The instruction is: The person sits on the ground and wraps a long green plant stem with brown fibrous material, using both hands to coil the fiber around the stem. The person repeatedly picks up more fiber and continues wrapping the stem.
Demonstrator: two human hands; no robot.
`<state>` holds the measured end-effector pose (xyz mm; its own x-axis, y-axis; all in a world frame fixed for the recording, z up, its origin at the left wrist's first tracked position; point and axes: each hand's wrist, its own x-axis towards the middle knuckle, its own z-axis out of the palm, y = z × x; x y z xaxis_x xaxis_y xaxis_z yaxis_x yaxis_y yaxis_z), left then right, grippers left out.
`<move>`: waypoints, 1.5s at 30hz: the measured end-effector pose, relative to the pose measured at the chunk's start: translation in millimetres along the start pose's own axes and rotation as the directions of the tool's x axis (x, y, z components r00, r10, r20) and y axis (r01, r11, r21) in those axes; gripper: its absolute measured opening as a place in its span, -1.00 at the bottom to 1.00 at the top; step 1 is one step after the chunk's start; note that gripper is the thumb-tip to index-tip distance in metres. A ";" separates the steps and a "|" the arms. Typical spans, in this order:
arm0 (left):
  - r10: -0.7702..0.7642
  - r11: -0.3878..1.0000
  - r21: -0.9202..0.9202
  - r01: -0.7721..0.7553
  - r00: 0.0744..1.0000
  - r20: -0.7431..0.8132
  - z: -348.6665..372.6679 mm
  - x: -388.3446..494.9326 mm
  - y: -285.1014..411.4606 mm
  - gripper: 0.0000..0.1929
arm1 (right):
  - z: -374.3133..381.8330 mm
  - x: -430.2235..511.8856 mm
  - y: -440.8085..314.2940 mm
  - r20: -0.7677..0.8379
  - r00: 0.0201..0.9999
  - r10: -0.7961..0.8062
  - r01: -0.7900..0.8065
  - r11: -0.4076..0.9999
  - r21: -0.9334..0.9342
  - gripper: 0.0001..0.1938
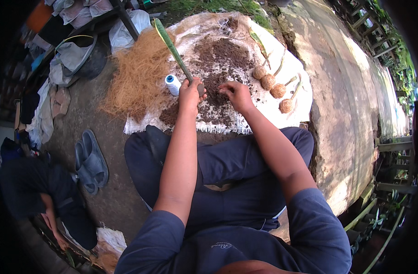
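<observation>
My left hand (192,91) grips the base of a long green leaf with yellow edges (173,49), with a dark clump of soil (200,89) at its lower end. My right hand (235,94) is just to the right, over dark loose soil (217,97), its thumb and fingertips close together; whether something small is between them cannot be told. The soil lies on a white woven sack (298,113). Beside my left hand stands a white thread spool (173,85). Several fibre-wrapped balls with stems (268,82) lie in a row at the sack's right side.
Loose brown coconut fibre (140,75) is heaped at the left of the sack. Grey slippers (91,161) lie on the ground at left. Another person (48,195) in dark clothes bends at the lower left. A rough concrete slab (346,102) runs along the right.
</observation>
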<state>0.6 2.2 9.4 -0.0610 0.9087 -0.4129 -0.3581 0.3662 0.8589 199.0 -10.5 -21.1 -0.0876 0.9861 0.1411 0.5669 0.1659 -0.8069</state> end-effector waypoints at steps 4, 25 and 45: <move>-0.006 1.000 -0.020 0.005 1.000 -0.007 -1.2 0.5 0.7 -0.81 | -33.2 -0.5 -13.0 -0.039 0.963 0.268 -0.245 0.922 0.299 -0.82; -0.019 1.000 0.014 0.019 1.000 -0.014 2.1 1.4 -2.6 -0.83 | 19.2 -5.0 20.4 0.089 0.984 -0.153 0.178 0.853 -0.492 -0.62; -0.037 0.999 0.034 0.038 0.999 -0.013 3.7 1.7 -2.7 -0.77 | -20.7 8.5 8.7 0.082 0.961 0.265 -0.264 0.780 0.567 -0.73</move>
<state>4.9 3.5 7.5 -0.0597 0.8917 -0.4486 -0.3285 0.4068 0.8524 220.1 -0.9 -15.1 -0.0010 0.9921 -0.1258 0.0008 -0.1258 -0.9921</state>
